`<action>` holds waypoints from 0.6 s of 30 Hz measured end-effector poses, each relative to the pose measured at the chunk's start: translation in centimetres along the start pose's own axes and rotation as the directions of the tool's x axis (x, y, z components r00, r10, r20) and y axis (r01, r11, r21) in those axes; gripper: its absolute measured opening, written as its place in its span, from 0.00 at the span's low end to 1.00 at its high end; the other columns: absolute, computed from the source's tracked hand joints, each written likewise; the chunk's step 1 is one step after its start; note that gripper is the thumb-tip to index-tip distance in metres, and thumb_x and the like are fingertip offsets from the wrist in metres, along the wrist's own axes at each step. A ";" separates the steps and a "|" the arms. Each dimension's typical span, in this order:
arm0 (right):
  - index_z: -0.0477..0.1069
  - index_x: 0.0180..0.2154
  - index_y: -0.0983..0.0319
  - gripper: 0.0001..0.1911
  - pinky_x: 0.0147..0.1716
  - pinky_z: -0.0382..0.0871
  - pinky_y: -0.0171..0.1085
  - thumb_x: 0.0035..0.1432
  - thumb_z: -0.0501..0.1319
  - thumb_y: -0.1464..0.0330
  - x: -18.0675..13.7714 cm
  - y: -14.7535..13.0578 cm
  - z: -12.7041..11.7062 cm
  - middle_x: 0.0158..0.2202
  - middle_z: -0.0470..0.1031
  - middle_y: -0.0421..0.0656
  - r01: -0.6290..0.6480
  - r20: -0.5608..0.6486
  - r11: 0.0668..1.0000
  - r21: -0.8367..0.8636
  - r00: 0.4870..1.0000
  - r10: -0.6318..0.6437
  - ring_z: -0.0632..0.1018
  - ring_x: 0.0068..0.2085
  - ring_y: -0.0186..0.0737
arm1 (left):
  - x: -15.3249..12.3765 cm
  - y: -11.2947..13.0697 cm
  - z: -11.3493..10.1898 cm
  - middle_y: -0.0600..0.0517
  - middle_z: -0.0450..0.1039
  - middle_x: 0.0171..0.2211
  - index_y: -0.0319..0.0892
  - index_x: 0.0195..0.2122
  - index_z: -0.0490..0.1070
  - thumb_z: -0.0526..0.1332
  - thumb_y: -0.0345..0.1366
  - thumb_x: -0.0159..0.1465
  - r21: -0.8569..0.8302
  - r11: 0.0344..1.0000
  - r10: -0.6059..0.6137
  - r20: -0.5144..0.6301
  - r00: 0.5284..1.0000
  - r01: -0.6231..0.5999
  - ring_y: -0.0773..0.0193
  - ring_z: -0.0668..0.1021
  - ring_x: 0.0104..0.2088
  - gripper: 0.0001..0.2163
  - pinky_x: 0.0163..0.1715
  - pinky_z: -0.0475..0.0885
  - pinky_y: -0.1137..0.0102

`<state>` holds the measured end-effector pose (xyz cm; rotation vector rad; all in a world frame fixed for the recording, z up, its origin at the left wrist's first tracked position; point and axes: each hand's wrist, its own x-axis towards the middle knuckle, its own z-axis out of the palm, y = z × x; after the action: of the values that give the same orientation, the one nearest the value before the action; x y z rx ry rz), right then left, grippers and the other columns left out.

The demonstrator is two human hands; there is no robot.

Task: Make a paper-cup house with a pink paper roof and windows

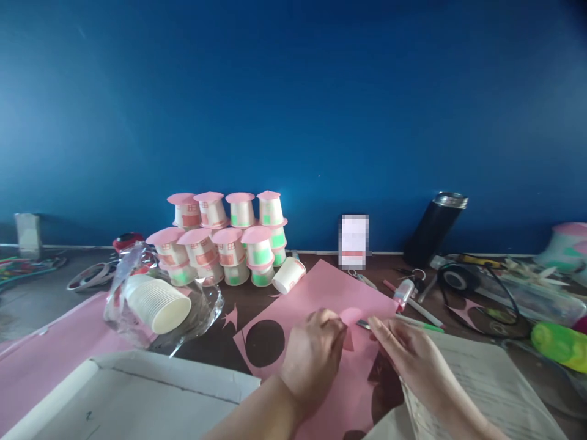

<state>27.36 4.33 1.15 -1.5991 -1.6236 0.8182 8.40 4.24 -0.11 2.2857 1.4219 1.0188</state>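
My left hand (314, 348) is closed on a small piece of pink paper (351, 315), whose rounded edge shows above the fingers. My right hand (410, 351) grips scissors (362, 324); only a narrow metal blade shows, close to the piece, and the handles are hidden. Under both hands lies a larger pink sheet (321, 284) with round holes cut in it. Behind it, small houses of paper cups (228, 247) with pink roofs stand stacked. One loose paper cup (289, 275) lies on its side near them.
A sleeve of stacked cups (156, 302) lies in clear plastic on the left, behind a white box lid (169, 397). A dark bottle (433, 226) leans against the blue wall. To the right are a glue bottle (403, 293), a cable (477, 333) and printed paper (495, 379).
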 end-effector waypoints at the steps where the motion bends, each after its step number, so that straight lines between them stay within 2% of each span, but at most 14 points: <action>1: 0.57 0.20 0.58 0.26 0.21 0.53 0.34 0.58 0.57 0.47 0.0 -0.1 0.2 0.18 0.54 0.34 -0.032 0.037 0.998 0.047 0.999 0.030 0.60 0.22 0.33 | -0.1 0.2 -0.1 0.53 0.73 0.39 0.46 0.34 0.69 0.52 0.33 0.70 0.041 0.998 0.057 0.006 0.998 -0.058 0.63 0.75 0.37 0.09 0.33 0.64 0.70; 5: 0.60 0.21 0.59 0.24 0.19 0.49 0.33 0.56 0.60 0.49 -0.1 -0.1 0.7 0.17 0.54 0.33 -0.173 0.161 0.961 0.215 0.977 0.140 0.58 0.20 0.31 | -0.4 0.7 -0.2 0.53 0.73 0.40 0.45 0.34 0.68 0.54 0.29 0.68 0.139 0.979 0.145 0.038 0.989 -0.149 0.62 0.75 0.37 0.07 0.34 0.68 0.68; 9: 0.63 0.22 0.60 0.22 0.18 0.51 0.31 0.55 0.60 0.50 0.0 0.1 1.0 0.17 0.57 0.33 -0.241 0.158 0.914 0.326 0.967 0.199 0.59 0.19 0.30 | -0.5 0.9 -0.2 0.50 0.73 0.45 0.45 0.42 0.70 0.55 0.28 0.66 0.187 0.958 0.215 0.027 0.976 -0.216 0.58 0.75 0.40 0.08 0.36 0.71 0.65; 11: 0.62 0.21 0.59 0.21 0.17 0.48 0.31 0.54 0.61 0.51 0.0 0.1 1.0 0.17 0.57 0.33 -0.253 0.154 0.900 0.355 0.965 0.211 0.58 0.18 0.29 | -0.5 0.9 -0.1 0.49 0.72 0.47 0.46 0.49 0.69 0.53 0.28 0.67 0.155 0.967 0.208 -0.031 0.978 -0.201 0.58 0.75 0.42 0.12 0.38 0.72 0.64; 13: 0.62 0.21 0.59 0.22 0.16 0.46 0.31 0.52 0.62 0.50 0.0 0.0 1.0 0.16 0.55 0.32 -0.251 0.147 0.894 0.371 0.966 0.210 0.56 0.17 0.28 | -0.4 0.6 0.1 0.47 0.70 0.51 0.48 0.56 0.65 0.52 0.29 0.69 0.086 0.989 0.134 -0.137 0.982 -0.123 0.57 0.74 0.46 0.16 0.43 0.72 0.63; 15: 0.62 0.22 0.59 0.22 0.17 0.45 0.31 0.53 0.61 0.49 0.1 0.1 0.9 0.16 0.54 0.31 -0.234 0.135 0.893 0.384 0.971 0.196 0.55 0.17 0.28 | -0.3 0.1 0.2 0.43 0.67 0.53 0.46 0.60 0.61 0.52 0.32 0.69 -0.026 1.000 -0.001 -0.240 0.971 -0.005 0.55 0.73 0.50 0.18 0.46 0.71 0.61; 17: 0.61 0.22 0.59 0.22 0.18 0.45 0.31 0.55 0.61 0.50 0.0 0.2 0.8 0.16 0.52 0.30 -0.207 0.120 0.895 0.395 0.977 0.174 0.54 0.18 0.27 | 0.1 -0.4 0.2 0.41 0.68 0.50 0.42 0.59 0.62 0.54 0.37 0.68 -0.212 0.969 -0.180 -0.245 0.953 0.129 0.56 0.74 0.44 0.18 0.44 0.71 0.60; 18: 0.61 0.22 0.59 0.22 0.18 0.45 0.31 0.55 0.61 0.50 0.1 0.4 0.9 0.17 0.52 0.30 -0.195 0.113 0.896 0.399 0.980 0.163 0.54 0.19 0.27 | 0.2 -0.7 0.2 0.41 0.69 0.48 0.40 0.57 0.64 0.55 0.40 0.68 -0.318 0.927 -0.269 -0.189 0.944 0.200 0.57 0.74 0.40 0.18 0.43 0.71 0.61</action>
<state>26.83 4.43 0.38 -1.4379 -1.2578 1.2410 8.15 4.81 -0.56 1.7828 1.4717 1.3476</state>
